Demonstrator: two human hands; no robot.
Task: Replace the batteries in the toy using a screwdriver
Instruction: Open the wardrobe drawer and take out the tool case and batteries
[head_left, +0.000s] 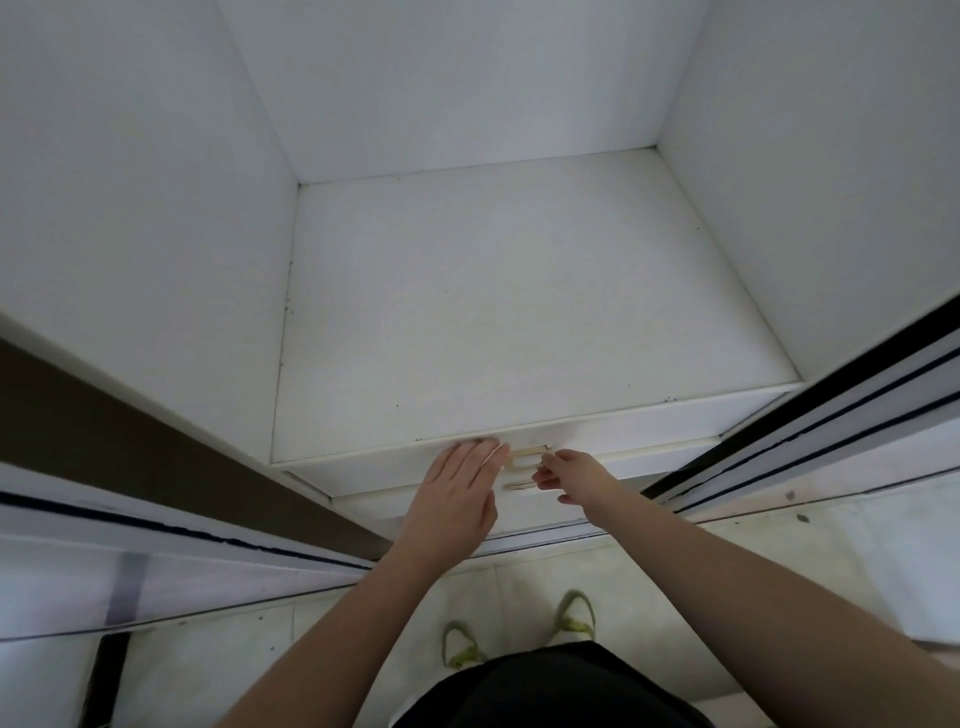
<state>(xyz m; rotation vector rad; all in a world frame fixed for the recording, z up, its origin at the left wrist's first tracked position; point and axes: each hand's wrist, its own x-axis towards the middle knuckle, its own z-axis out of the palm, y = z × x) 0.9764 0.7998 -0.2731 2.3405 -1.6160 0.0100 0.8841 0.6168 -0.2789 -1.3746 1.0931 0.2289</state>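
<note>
Hands reach toward the front of a white drawer (613, 441) at the bottom of an open white cabinet, and the drawer's gold handle (527, 457) serves as the landmark. Left of the handle, the left hand (457, 493) lies flat with straight fingers, its fingertips pressing on the drawer front at its top edge. Right of the handle, the right hand (571, 475) has its fingers curled at the handle's right end; whether they actually grip the handle cannot be told. Just below the handle sits a second gold handle (519, 485) on a lower drawer front. Above the handle, the cabinet shelf (519, 312) spreads out as a plain white surface between white side walls. Below the handle, on the pale tiled floor (779, 571), stand two feet in green-strapped sandals (574, 616). Neither toy, batteries nor screwdriver shows in view.
</note>
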